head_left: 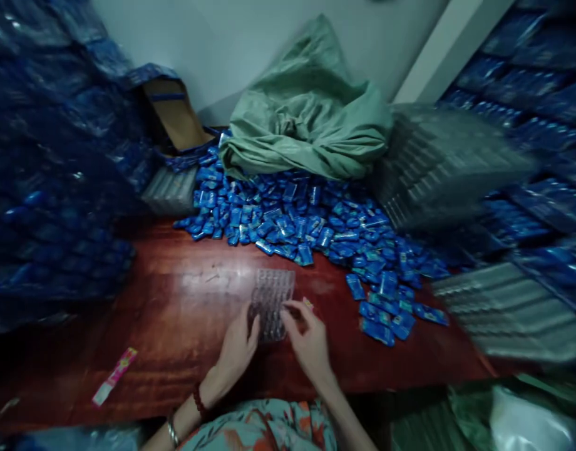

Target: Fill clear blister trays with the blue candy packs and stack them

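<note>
A clear plastic tray (275,285) with rows of small compartments lies on the red-brown wooden table (166,282), in front of my body. My left hand (238,338) holds its left edge between thumb and fingers. At the tray's right edge, my right hand (309,335) has its thumb and fingers bent and close together; blur hides whether they grip the edge. The tray's compartments look see-through, and their contents are too blurred to tell. Beyond the tray spreads a big heap of small blue packets (288,219), reaching round to the right.
A green cloth sack (311,125) rests on the heap. Stacked clear trays (447,163) stand right, with more trays (513,307) nearer. Blue packs (48,156) tower left beside an open box (173,113). A pink strip (114,377) lies front left.
</note>
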Demonstrator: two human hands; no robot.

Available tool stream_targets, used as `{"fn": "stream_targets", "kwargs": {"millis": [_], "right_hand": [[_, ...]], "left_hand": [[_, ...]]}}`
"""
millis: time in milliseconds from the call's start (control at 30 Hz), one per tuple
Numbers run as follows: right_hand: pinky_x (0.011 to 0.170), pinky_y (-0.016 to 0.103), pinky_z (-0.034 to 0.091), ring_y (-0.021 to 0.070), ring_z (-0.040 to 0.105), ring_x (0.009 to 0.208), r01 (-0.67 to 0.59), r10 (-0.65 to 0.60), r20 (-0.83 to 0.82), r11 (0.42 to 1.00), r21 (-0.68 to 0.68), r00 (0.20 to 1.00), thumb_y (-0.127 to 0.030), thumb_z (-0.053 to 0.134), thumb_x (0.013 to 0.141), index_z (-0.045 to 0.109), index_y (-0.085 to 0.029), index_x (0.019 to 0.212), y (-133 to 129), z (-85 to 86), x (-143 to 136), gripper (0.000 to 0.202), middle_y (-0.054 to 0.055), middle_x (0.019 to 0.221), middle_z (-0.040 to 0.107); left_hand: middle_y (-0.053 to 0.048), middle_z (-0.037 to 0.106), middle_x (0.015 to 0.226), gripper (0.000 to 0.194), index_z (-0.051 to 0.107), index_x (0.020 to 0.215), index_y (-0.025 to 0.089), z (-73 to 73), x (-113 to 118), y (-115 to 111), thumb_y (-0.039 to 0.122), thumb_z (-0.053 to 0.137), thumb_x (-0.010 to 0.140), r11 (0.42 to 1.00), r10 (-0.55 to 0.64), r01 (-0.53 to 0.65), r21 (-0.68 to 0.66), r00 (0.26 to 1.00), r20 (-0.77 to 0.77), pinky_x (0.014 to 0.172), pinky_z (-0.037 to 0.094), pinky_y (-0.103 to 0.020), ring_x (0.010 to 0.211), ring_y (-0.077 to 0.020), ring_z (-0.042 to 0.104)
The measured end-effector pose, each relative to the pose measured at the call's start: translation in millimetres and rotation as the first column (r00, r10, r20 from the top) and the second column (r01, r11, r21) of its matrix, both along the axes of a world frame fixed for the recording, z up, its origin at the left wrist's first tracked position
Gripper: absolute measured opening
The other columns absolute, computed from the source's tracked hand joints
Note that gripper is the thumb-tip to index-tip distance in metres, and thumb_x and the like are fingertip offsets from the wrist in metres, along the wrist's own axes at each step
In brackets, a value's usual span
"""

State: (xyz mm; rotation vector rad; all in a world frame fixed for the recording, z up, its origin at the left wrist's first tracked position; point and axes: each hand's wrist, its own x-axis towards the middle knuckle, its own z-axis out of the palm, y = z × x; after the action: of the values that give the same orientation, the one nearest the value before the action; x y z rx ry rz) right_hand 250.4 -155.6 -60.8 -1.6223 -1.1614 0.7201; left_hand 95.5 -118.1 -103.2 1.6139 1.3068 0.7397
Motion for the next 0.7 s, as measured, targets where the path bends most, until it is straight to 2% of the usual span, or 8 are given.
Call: {"fn": "stream_targets", "kwargs": {"millis": [33,100,200,300,400,500,600,700], "right_hand": [[0.065,0.026,0.051,0.0173,0.063,0.074,-0.041,0.04,-0.046,0.999,-0.016,0.998,-0.04,0.058,0.083,0.063,-0.02,0.097,13,-2.3,-23,0.025,0.003,0.082,0.067],[0.061,0.025,0.048,0.0154,0.059,0.067,-0.078,0.076,-0.066,0.997,-0.025,0.995,-0.04,0.06,0.08,0.062,-0.02,0.092,35,-5.1,-53,0.023,0.001,0.075,0.063],[0.061,0.024,0.045,0.014,0.055,0.064,-0.132,0.13,-0.121,0.991,-0.009,0.984,-0.039,0.055,0.082,0.061,-0.02,0.079,56,-4.0,-64,0.021,0.0,0.07,0.06],[0.057,0.022,0.041,0.0121,0.051,0.059,-0.274,0.253,-0.299,0.961,-0.032,0.92,-0.04,0.058,0.079,0.06,-0.019,0.071,63,1.9,-61,0.023,-0.002,0.064,0.057],[0.058,0.021,0.04,0.011,0.049,0.06,-0.39,0.335,-0.415,0.92,-0.051,0.846,-0.041,0.062,0.076,0.06,-0.018,0.067,63,8.2,-62,0.025,-0.003,0.063,0.055],[0.059,0.022,0.041,0.0112,0.05,0.06,-0.437,0.35,-0.491,0.896,-0.073,0.798,-0.043,0.064,0.076,0.061,-0.018,0.068,63,10.1,-67,0.027,-0.003,0.063,0.056],[0.06,0.023,0.043,0.0118,0.052,0.061,-0.466,0.344,-0.543,0.879,-0.1,0.766,-0.044,0.066,0.075,0.064,-0.018,0.073,64,8.5,-72,0.026,-0.002,0.066,0.058],[0.063,0.024,0.044,0.0122,0.053,0.063,-0.472,0.33,-0.58,0.875,-0.108,0.745,-0.043,0.067,0.074,0.066,-0.018,0.073,64,6.7,-74,0.025,-0.002,0.067,0.06]], "left_hand": [[-0.015,0.06,0.12,0.044,0.046,0.126,0.015,0.7,-6,-1,0.034,0.046,0.087,0.997,-0.024,0.025,0.067,1.0,-0.018,0.101,0.04,-0.048,0.114,-0.0261,0.055],[-0.017,0.052,0.131,0.055,0.038,0.135,0.015,3.0,-16,0,0.031,0.05,0.084,0.989,-0.084,0.082,0.125,0.996,0.014,0.107,0.032,-0.05,0.126,-0.0274,0.046],[-0.015,0.034,0.147,0.068,0.029,0.141,0.019,4.5,-32,12,0.037,0.055,0.081,0.989,-0.15,0.147,0.031,0.952,0.267,0.112,0.026,-0.047,0.137,-0.0272,0.03],[-0.01,0.025,0.152,0.074,0.018,0.145,0.024,2.4,-48,21,0.045,0.053,0.083,0.98,-0.057,0.153,-0.13,0.831,0.553,0.112,0.028,-0.041,0.139,-0.0241,0.026],[-0.008,0.023,0.153,0.083,0.006,0.148,0.026,3.0,-58,21,0.045,0.056,0.084,0.933,0.048,0.167,-0.32,0.821,0.568,0.112,0.028,-0.04,0.139,-0.0233,0.026],[-0.01,0.031,0.15,0.09,-0.002,0.148,0.027,8.3,-62,16,0.045,0.057,0.084,0.856,0.111,0.215,-0.47,0.812,0.574,0.106,0.037,-0.041,0.131,-0.0249,0.04],[-0.011,0.042,0.143,0.095,-0.005,0.148,0.026,13.3,-65,14,0.043,0.061,0.081,0.84,0.172,0.207,-0.502,0.775,0.608,0.104,0.039,-0.041,0.122,-0.0241,0.05],[-0.009,0.041,0.144,0.098,-0.001,0.148,0.025,16.6,-67,15,0.041,0.065,0.078,0.857,0.179,0.187,-0.48,0.766,0.617,0.109,0.032,-0.04,0.128,-0.025,0.044]]}}
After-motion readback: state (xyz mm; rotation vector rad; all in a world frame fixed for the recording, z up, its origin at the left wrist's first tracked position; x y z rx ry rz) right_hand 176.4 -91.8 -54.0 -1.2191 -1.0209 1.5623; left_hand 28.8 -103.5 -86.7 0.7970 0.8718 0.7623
